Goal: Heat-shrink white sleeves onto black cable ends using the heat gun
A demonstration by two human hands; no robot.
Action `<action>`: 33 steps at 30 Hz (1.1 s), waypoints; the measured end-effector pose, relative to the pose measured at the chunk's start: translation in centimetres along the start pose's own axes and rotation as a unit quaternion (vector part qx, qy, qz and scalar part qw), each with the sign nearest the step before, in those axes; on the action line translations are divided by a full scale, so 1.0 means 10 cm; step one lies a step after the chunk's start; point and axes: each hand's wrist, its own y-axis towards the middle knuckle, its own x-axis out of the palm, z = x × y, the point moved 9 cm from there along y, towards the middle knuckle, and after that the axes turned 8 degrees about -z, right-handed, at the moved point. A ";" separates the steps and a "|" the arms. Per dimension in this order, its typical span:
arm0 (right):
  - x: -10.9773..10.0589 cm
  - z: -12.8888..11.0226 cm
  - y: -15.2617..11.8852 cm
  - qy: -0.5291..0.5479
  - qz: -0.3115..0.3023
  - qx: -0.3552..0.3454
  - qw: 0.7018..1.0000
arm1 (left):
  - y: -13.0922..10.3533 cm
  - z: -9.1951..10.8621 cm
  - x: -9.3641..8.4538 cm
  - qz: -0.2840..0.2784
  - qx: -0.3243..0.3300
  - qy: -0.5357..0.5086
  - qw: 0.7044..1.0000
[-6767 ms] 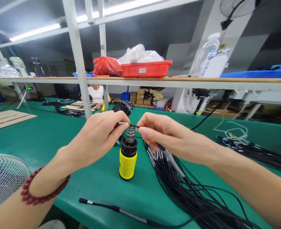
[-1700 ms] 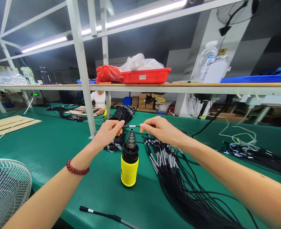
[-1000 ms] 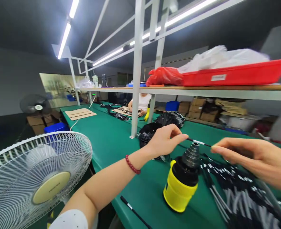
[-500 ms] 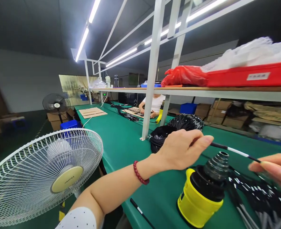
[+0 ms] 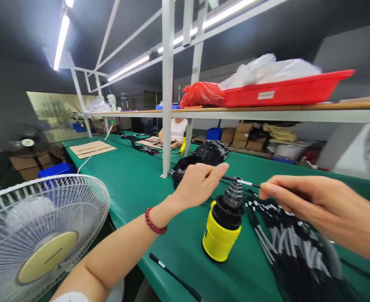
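Black wire (image 5: 241, 181) pinched betw. both hands, L (image 5: 197, 184) & R (image 5: 301, 197), just above yellow heat gun (image 5: 223, 226) nozzle.

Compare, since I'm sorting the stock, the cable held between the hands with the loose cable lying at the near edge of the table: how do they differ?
The held cable is stretched level in the air just above the yellow heat tool, pinched by the left hand and the right hand; the loose cable lies untouched on the green table. Both are thin and black with a short white band.
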 end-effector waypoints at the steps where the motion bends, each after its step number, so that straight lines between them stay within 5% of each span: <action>1: 0.03 -0.05 0.02 0.001 -0.033 0.001 0.999 | 0.01 -0.01 0.01 -0.005 -0.001 -0.002 1.000; 11: -0.01 -0.10 0.03 0.031 -0.043 0.028 0.998 | 0.13 -0.06 0.17 -0.062 -0.017 -0.011 0.998; 22: 0.03 0.10 0.12 0.067 -0.026 0.043 0.996 | 0.20 -0.17 0.19 -0.036 -0.014 -0.042 0.998; 33: 0.03 0.00 0.13 0.071 -0.039 0.027 0.996 | 0.16 -0.16 0.16 -0.025 -0.011 -0.056 0.998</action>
